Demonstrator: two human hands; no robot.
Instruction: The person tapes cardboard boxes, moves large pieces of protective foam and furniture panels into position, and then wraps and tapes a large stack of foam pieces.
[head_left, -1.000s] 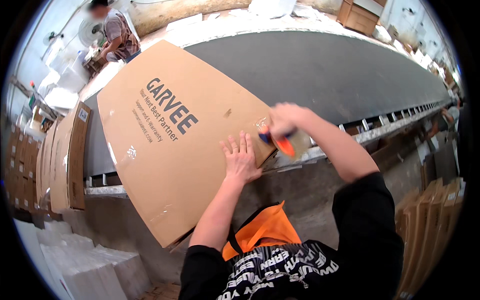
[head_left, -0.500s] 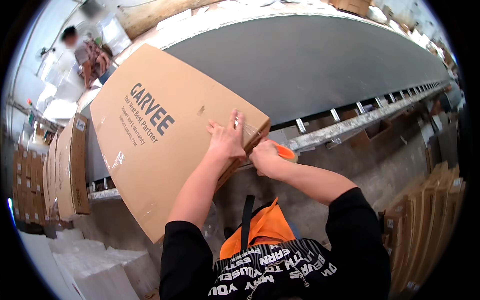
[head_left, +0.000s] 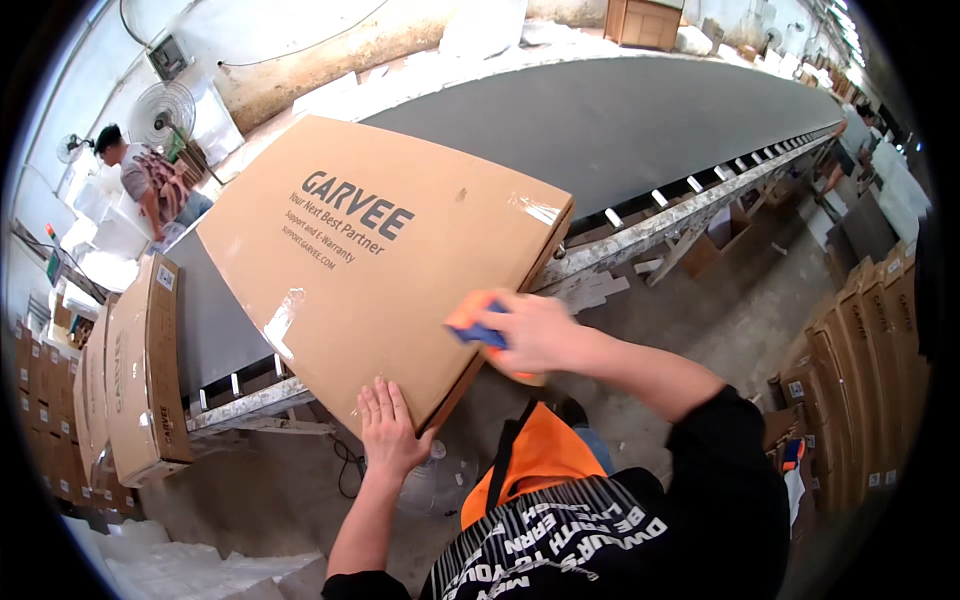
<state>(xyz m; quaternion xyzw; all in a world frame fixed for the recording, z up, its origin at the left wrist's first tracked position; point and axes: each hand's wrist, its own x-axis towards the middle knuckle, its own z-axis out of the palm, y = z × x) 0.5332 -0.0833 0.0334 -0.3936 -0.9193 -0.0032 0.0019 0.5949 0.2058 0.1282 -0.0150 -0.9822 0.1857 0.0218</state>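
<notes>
presumably for bracing, the left hand (head_left: 390,434) lies flat, unclenched, on the carton (head_left: 400,300) overhanging the near edge of the conveyor (head_left: 600,120), while the right hand (head_left: 537,332) grasps a tape dispenser (head_left: 466,325).

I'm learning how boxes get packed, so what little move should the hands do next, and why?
Probably bring the orange-and-blue tape dispenser to the near corner of the cardboard carton. The right hand holds it close to the carton's right edge, and the left hand rests on that corner, perhaps steadying it. Clear tape already shows at the far right corner.
</notes>
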